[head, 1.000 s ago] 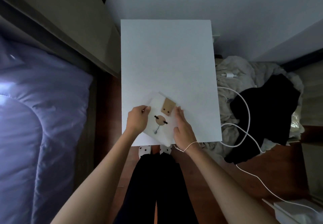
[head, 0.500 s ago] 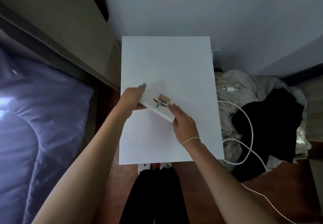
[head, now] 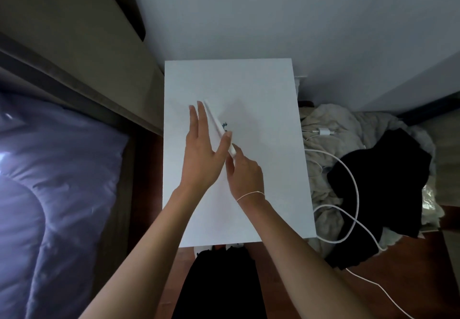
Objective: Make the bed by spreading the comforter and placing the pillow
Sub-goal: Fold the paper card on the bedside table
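Head view: we see both hands over a white table [head: 249, 89]. Our left hand [head: 201, 154] lies with flat, extended fingers along a thin white card [head: 219, 127] tilted on edge, its thumb pressed to the card's near side. Our right hand [head: 245, 171] pinches the card's lower corner with curled fingers. The lavender comforter [head: 57, 181] lies rumpled on the bed at the far left, well apart from the hands. A white cable [head: 353, 184] loops over clothes [head: 378, 181] heaped on the floor at right.
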Demonstrator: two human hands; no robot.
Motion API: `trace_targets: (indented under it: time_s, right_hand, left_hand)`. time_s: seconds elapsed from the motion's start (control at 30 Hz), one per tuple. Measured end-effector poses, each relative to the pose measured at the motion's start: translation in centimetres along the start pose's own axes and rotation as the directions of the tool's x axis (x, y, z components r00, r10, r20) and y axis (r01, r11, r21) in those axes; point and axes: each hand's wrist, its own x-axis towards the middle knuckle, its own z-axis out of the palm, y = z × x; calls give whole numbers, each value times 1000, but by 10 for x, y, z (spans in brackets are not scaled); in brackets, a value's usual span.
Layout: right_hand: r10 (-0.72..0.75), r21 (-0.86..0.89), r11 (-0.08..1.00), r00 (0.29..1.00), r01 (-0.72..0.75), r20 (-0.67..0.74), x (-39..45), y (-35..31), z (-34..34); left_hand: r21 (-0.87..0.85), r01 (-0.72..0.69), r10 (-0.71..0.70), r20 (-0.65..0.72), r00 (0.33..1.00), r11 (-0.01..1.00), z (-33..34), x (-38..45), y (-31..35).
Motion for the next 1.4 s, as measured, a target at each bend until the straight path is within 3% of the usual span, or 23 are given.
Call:
trace_targets:
  time_s: [0.1, 0.23, 0.4, 0.67, 0.97, 1.1, 1.23, 1.4]
  right_hand:
    - [-58, 45, 997, 996, 55, 65, 0, 4, -5]
    - [-26, 141, 990, 946, -21, 323, 8, 24, -23]
    - [8, 58, 998, 962, -25, 271, 42, 58, -25]
    - [-113, -103, 977, 867, 185, 485, 85, 43, 0]
    - [-175, -198, 941, 894, 276, 411, 85, 19, 12]
    - [-211, -248, 894, 838, 374, 502, 96, 16, -2]
    - [-256, -269, 841, 783, 470, 566, 103, 11, -8]
    - [-243, -257, 844, 764, 470, 597, 106, 15, -11]
  left_hand:
    - [111, -88, 86, 27, 996, 990, 2, 6, -3]
    - [189, -157, 139, 104, 985, 969, 3, 15, -7]
    - [179, -217, 189, 161, 969, 960, 0, 20, -9]
    - [139, -287, 250, 234, 939, 948, -12, 23, -12]
    - [148, -288, 241, 276, 931, 946, -16, 21, -3]
    - [165, -334, 277, 292, 915, 928, -9, 20, 3]
    - [175, -274, 216, 291, 932, 946, -8, 19, 3]
    - [135, -254, 208, 283, 936, 958, -5, 18, 4]
